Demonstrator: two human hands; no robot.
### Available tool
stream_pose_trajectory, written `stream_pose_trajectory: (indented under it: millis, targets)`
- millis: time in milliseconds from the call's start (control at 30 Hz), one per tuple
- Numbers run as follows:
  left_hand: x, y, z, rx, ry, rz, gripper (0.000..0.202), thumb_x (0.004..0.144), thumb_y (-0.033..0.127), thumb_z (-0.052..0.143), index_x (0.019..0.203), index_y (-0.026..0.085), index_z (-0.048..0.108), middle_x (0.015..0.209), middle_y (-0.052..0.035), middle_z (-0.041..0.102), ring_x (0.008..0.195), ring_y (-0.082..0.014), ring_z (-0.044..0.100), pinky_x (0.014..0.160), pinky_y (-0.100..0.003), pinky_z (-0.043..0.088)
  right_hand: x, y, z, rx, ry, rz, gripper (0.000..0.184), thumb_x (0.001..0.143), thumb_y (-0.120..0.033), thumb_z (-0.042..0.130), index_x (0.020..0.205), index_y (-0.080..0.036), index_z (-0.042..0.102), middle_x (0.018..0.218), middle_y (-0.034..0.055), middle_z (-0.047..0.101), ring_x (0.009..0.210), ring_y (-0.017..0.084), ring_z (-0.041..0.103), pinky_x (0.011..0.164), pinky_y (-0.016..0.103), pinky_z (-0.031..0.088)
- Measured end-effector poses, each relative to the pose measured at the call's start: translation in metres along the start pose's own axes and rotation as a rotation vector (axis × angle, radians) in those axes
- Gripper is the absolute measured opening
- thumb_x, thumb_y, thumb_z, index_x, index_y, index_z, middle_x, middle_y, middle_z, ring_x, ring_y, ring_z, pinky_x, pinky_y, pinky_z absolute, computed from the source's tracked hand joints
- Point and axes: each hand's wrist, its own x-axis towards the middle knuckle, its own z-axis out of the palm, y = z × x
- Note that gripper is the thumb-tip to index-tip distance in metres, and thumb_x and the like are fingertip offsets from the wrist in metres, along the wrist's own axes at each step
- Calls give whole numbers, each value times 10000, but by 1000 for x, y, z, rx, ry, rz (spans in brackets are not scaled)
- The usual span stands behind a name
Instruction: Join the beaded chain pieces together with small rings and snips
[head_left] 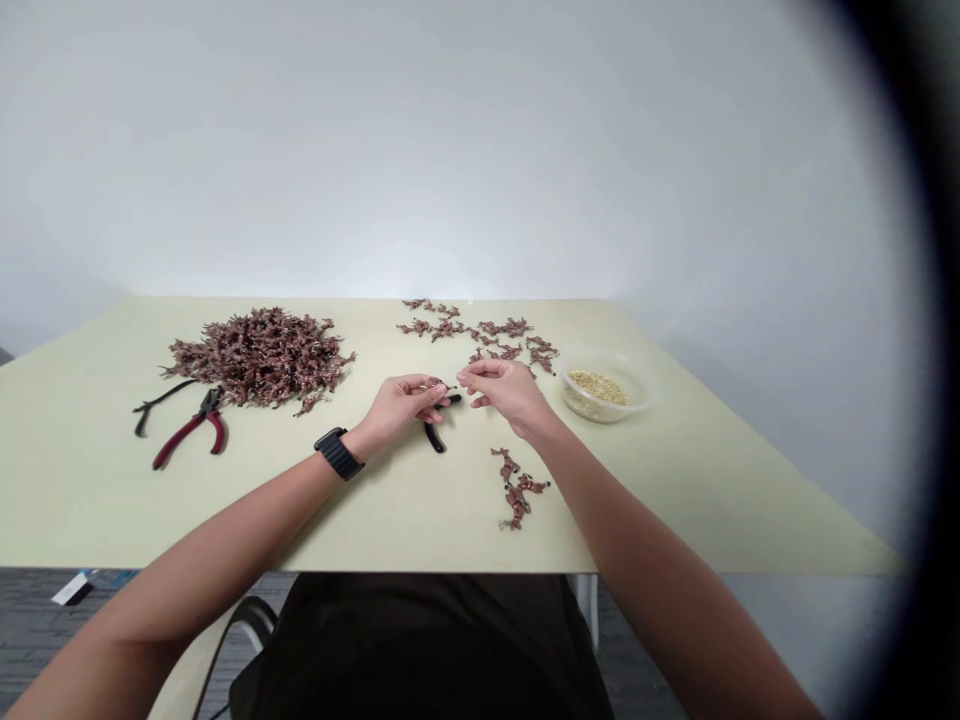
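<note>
My left hand (409,405), with a dark watch on its wrist, pinches a small brown figure (441,384) whose dark tip sticks out toward the right. My right hand (506,392) is held close by, its thumb and forefinger pressed together; whatever lies between them is too small to make out. Below the fingers, a tool with black handles (436,438) lies on the table, its upper part hidden by my left hand. Several similar brown figures (516,497) lie in a loose group nearer to me, beside my right forearm.
A large heap of brown figures (262,355) covers the table's left. Red-handled pliers (196,425) and a black-handled tool (154,405) lie in front of it. Scattered figures (504,327) lie at the back. At right stands a clear bowl (641,400) holding small gold-coloured pieces (598,387).
</note>
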Motion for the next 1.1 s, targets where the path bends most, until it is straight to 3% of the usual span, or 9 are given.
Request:
stream_pose_trajectory:
  millis: [100, 267, 400, 533, 667, 767, 933, 1100]
  targets:
    - [1, 0, 2, -57, 4, -27, 407, 922, 487, 760, 1064, 118, 667, 1131, -183, 764, 772, -188, 763, 759, -323, 603, 0, -1, 1, -25, -8, -14, 313, 720, -439, 892, 887, -186, 816, 909, 74, 761, 805, 185, 665, 613, 280, 619]
    - [1, 0, 9, -255, 39, -68, 292, 980, 425, 698, 1014, 159, 581, 1202, -187, 755, 968, -244, 782, 922, -422, 607, -2, -2, 2, -57, 12, -24, 299, 757, -430, 865, 908, -178, 807, 936, 80, 758, 811, 186, 670, 616, 285, 626]
    - [1, -1, 9, -215, 82, 22, 273, 942, 416, 741, 1029, 163, 686, 1282, -130, 730, 1138, -210, 714, 986, -342, 552, -6, -6, 3, -66, -56, -20, 290, 782, -443, 841, 920, -193, 794, 960, 74, 751, 857, 188, 675, 652, 289, 638]
    - [2, -1, 3, -58, 169, 107, 303, 890, 414, 778, 1045, 154, 778, 1161, -101, 764, 988, -169, 687, 862, -279, 530, -10, -9, 5, -90, -86, -42, 266, 795, -442, 820, 918, -209, 785, 956, 56, 737, 888, 189, 667, 664, 288, 642]
    - [2, 3, 3, -184, 171, 70, 251, 898, 343, 766, 1000, 118, 722, 1064, -124, 781, 853, -134, 704, 881, -290, 546, -11, -11, 6, -111, -30, -77, 261, 807, -435, 796, 917, -198, 786, 918, 56, 742, 837, 185, 668, 656, 292, 635]
    - [0, 6, 7, -299, 160, 5, 202, 912, 287, 747, 967, 129, 632, 1050, -153, 787, 870, -175, 761, 903, -331, 577, -13, -12, 9, -132, -13, -110, 253, 813, -425, 776, 912, -193, 789, 921, 60, 757, 803, 187, 675, 640, 292, 622]
    - [-3, 6, 10, -410, 0, -16, 232, 893, 245, 790, 998, 158, 602, 1062, -128, 784, 949, -219, 792, 974, -379, 592, -17, -11, 16, -231, -10, -279, 197, 855, -394, 717, 884, -208, 775, 915, 60, 773, 867, 215, 711, 740, 323, 613]
    - [-2, 3, 5, -238, 31, 7, 284, 829, 336, 861, 981, 142, 719, 1080, -111, 775, 926, -188, 765, 938, -343, 582, -15, -10, 16, -230, 25, -314, 187, 874, -391, 709, 901, -216, 769, 921, 62, 772, 855, 228, 725, 739, 344, 610]
